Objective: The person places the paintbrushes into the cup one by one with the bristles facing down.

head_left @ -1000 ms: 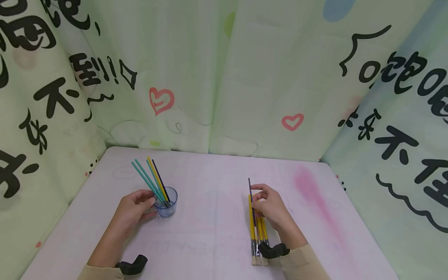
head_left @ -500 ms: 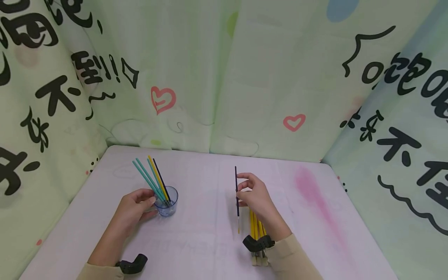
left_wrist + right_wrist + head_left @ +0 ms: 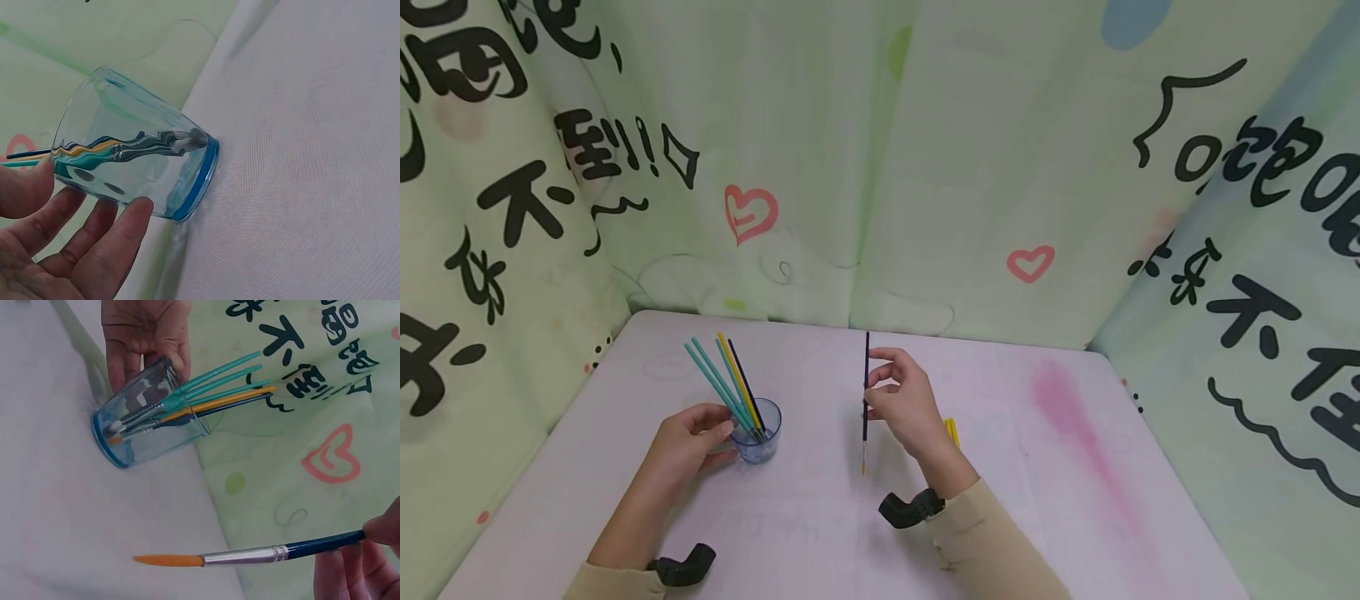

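Note:
My left hand [image 3: 692,442] holds the side of a clear bluish plastic cup [image 3: 762,452] standing on the table; its thumb is at the rim and its fingers lie along the wall. Several paintbrushes [image 3: 209,378] with teal, yellow and dark blue handles lean in the cup, bristles down. Over the middle of the table, my right hand [image 3: 910,408] pinches the dark handle of a slim paintbrush [image 3: 244,557]. That brush hangs upright, its pointed orange bristles downward and its silver ferrule bare, apart from the cup.
Yellow-handled paintbrushes [image 3: 952,431] lie to the right, mostly hidden under my right forearm. A white cloth with a pink stain [image 3: 1075,408] covers the table [image 3: 805,533]. Printed curtains [image 3: 820,167] enclose the back and both sides.
My right hand has lifted the dark-handled paintbrush away from the yellow-handled ones and carried it left and farther back, towards the cup. The left hand and the cup have stayed in place.

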Action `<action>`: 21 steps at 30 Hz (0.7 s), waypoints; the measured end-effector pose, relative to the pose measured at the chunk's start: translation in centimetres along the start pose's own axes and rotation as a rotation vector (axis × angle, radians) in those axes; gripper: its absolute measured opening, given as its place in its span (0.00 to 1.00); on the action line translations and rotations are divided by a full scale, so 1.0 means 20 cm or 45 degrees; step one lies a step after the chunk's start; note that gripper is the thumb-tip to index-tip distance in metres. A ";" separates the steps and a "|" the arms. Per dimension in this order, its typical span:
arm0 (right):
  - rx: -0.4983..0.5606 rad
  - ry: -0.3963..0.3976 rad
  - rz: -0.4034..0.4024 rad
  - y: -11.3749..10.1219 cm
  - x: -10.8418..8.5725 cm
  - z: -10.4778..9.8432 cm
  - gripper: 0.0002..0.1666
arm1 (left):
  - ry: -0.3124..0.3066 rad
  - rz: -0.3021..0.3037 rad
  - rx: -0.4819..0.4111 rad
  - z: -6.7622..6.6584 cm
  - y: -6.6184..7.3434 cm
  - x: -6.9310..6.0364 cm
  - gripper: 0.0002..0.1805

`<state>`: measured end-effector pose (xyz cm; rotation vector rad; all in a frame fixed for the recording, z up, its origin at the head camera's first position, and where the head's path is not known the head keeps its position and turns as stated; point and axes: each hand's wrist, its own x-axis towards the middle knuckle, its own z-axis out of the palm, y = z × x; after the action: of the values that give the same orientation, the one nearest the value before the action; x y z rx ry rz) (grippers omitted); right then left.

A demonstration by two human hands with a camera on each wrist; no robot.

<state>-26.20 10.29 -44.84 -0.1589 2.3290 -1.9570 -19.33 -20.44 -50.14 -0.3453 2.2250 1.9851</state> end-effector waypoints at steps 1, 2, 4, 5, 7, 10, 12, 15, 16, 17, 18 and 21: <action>0.014 -0.001 -0.010 0.00 0.00 0.02 0.32 | 0.001 -0.003 0.001 0.00 0.00 0.00 0.22; 0.029 -0.003 -0.021 0.00 0.00 0.04 0.32 | 0.002 -0.003 0.003 0.00 0.00 0.00 0.22; 0.060 -0.008 -0.044 0.00 0.01 0.07 0.33 | 0.004 -0.005 0.005 0.00 0.00 0.00 0.22; 0.080 -0.012 -0.057 0.00 0.01 0.08 0.34 | 0.005 -0.005 0.004 0.00 0.00 0.00 0.22; 0.110 -0.017 -0.077 -0.01 0.01 0.11 0.34 | 0.005 -0.005 0.007 0.00 0.00 0.00 0.22; 0.161 -0.025 -0.102 -0.02 0.01 0.15 0.34 | 0.006 -0.006 -0.002 0.00 0.00 0.00 0.22; 0.191 -0.027 -0.118 -0.04 0.02 0.18 0.34 | 0.005 -0.004 -0.004 0.00 0.00 0.00 0.22; 0.234 -0.030 -0.145 -0.05 0.03 0.22 0.34 | 0.001 0.000 -0.004 0.00 0.01 -0.01 0.22; 0.246 -0.030 -0.153 -0.06 0.03 0.23 0.34 | -0.001 0.001 -0.005 0.00 0.01 -0.01 0.22; 0.254 -0.030 -0.164 -0.07 0.04 0.24 0.33 | -0.001 0.000 -0.002 0.00 0.01 -0.01 0.22; 0.269 -0.030 -0.172 -0.07 0.04 0.26 0.34 | -0.001 -0.001 -0.001 0.00 0.01 -0.01 0.22; 0.308 -0.028 -0.200 -0.10 0.05 0.29 0.35 | 0.001 -0.004 0.007 0.00 0.01 -0.01 0.22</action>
<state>-26.28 4.18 -43.92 -0.3511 2.1017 -2.2773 -19.19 -20.34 -49.86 -0.3491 2.2288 1.9766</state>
